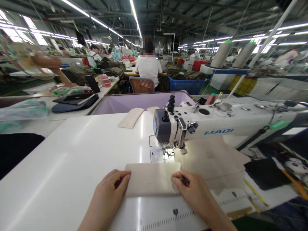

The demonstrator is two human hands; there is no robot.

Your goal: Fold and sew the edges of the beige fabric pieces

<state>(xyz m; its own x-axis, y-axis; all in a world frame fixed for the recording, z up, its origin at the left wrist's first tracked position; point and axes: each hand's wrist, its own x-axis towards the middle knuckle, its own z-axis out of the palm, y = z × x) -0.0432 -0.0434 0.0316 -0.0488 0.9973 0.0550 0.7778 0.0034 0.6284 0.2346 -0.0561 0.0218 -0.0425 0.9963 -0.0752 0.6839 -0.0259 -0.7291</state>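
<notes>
Bare left hand (109,189) and bare right hand (192,187) are pinching opposite ends of one beige rectangular cloth piece (150,179), over the glossy white table (55,179), near the white-and-grey sewing machine (216,118).

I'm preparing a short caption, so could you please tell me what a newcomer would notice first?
Probably the white sewing machine, right of centre. Just before it, the left hand and right hand hold a beige fabric piece at opposite ends. Beyond the white tabletop, a lilac trough stands out.
</notes>
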